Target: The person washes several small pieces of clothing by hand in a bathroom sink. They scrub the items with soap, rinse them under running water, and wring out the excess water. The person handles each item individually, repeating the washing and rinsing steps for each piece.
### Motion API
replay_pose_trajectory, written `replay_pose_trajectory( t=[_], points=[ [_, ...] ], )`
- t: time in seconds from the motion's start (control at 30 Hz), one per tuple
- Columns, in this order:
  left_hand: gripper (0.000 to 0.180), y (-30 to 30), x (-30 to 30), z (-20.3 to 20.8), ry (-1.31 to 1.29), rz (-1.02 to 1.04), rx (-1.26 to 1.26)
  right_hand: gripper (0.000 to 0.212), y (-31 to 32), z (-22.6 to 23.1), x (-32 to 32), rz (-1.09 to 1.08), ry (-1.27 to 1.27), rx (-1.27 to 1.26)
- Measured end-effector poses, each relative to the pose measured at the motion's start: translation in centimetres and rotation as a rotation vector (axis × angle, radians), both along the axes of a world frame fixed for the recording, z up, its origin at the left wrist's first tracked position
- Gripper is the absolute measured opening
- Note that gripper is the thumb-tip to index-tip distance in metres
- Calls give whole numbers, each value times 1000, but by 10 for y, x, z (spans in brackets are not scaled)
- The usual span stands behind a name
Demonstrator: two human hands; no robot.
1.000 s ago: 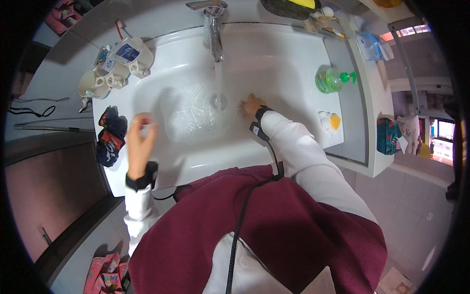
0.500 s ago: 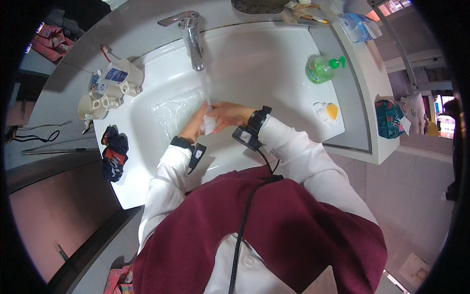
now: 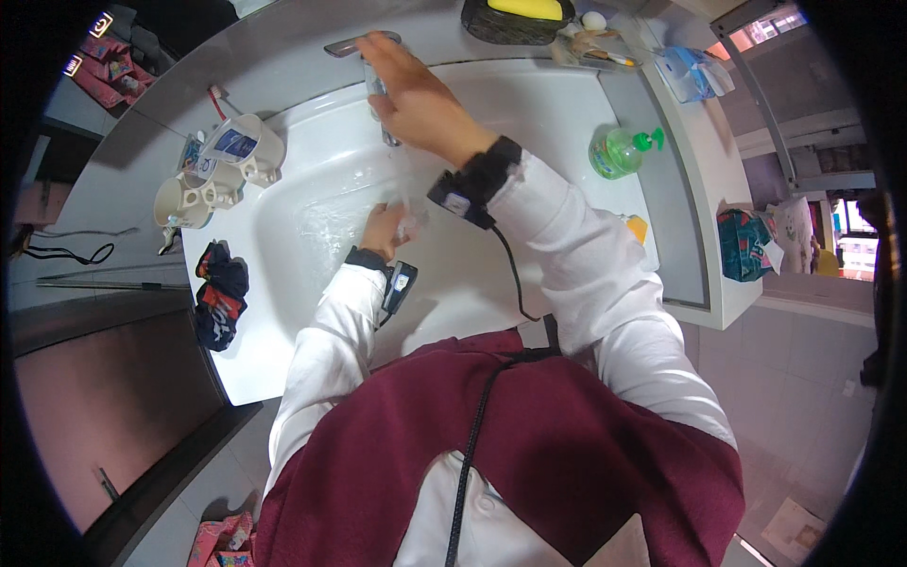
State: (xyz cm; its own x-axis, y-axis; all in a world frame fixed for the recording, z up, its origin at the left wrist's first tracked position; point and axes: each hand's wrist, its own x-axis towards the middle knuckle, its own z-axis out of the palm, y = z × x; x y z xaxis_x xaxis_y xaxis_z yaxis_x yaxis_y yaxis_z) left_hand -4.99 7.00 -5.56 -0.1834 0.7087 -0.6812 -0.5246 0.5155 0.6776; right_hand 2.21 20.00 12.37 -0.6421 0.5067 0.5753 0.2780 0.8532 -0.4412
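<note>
My right hand [image 3: 416,99] reaches over the chrome faucet [image 3: 376,85] at the back of the white sink [image 3: 491,142]. Its fingers lie around the top of the faucet, by the handle [image 3: 342,47], and cover much of it. Lower in the basin, under the spout, my left hand [image 3: 383,229] is closed around a small, wet, whitish wad [image 3: 409,225]; its kind is unclear. Water [image 3: 331,227] ripples in the basin left of that hand. A black strap with a small device sits on each wrist.
Cups [image 3: 248,151] with toothbrushes stand on the left rim, above a dark crumpled cloth [image 3: 222,295]. At right are a green pump bottle [image 3: 619,151] and a yellow-orange item [image 3: 637,227], partly behind my sleeve. A dark dish [image 3: 501,28] with a yellow bar stands at the back.
My right hand has left my left hand and moved up to the faucet. The left hand stays low in the basin with the whitish wad.
</note>
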Motion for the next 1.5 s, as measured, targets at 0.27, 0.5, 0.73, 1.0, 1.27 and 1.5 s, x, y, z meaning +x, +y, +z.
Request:
replay_pose_trajectory(
  t=[0.27,0.5,0.73,1.0,1.27,1.5],
  points=[
    [30,-8,2,-3,290,103,388,51,1,1,-31,6,-328,141],
    [16,-11,-9,33,-18,160,327,45,-18,-27,-4,15,67,-218],
    [23,-15,6,72,45,98,294,61,-71,-100,56,-266,170,-1676],
    [23,-19,33,101,537,-164,455,64,-104,-106,73,339,483,-2236],
    [27,-31,49,122,1428,-419,642,61,-108,-107,87,307,312,-2138],
    [22,-42,62,136,1590,-403,633,47,-121,-98,83,147,358,-1672]
  ],
)
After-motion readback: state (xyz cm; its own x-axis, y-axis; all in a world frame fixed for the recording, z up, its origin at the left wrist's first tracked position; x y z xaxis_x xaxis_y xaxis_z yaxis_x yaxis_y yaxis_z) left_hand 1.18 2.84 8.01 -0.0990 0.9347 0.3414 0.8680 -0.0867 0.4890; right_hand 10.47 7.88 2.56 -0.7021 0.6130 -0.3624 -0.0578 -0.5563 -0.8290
